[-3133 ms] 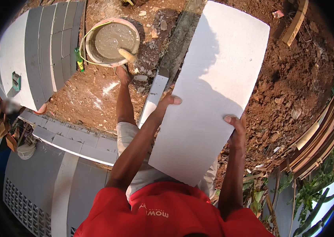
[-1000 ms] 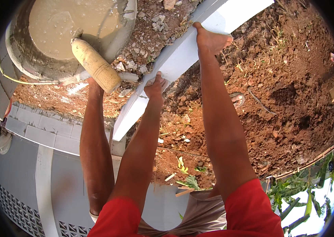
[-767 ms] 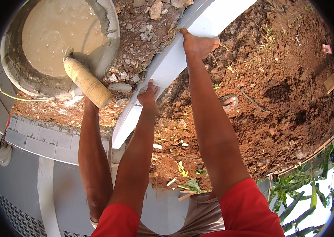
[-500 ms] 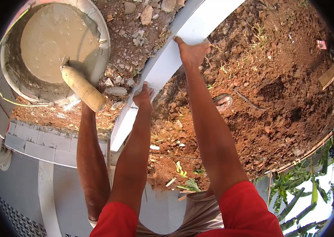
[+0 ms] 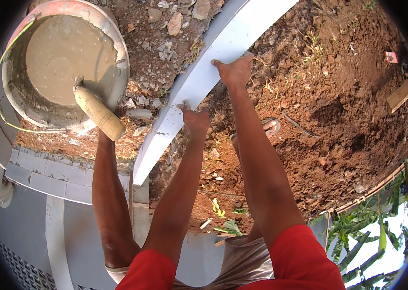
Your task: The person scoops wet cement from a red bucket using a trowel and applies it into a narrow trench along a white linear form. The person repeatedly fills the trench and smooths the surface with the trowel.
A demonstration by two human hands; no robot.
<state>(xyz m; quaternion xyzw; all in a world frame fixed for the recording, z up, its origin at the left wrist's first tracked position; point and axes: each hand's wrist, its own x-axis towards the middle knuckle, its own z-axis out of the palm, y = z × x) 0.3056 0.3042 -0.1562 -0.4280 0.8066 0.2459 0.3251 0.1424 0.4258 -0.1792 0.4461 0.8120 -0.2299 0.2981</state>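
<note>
Head view: I see my left hand (image 5: 195,118) and my right hand (image 5: 235,72) both closed on the near long edge of a big white tile (image 5: 204,84), which stands on edge and tilted, so it shows as a long pale band running from beyond the right hand, at the top of the frame, down past the left hand to a lower corner just left of my left forearm. The left hand grips lower along that edge, fingers curled over the top; the right hand grips farther up, fingers hooked over the edge and thumb out to the side. Beyond the left hand and to its left, across the tile, sits a round bucket (image 5: 61,63) of grey wet mortar with a wooden-handled trowel (image 5: 98,112) leaning out over its rim. Loose stones (image 5: 175,21) lie on the dirt between bucket and tile. To the right of both hands the ground is bare red soil (image 5: 339,116), with a sandalled foot (image 5: 267,126) just beside my right forearm. Below the left hand, nearer my body, grey paving tiles (image 5: 44,179) are laid in a row, and my bare left leg stands on them.
</note>
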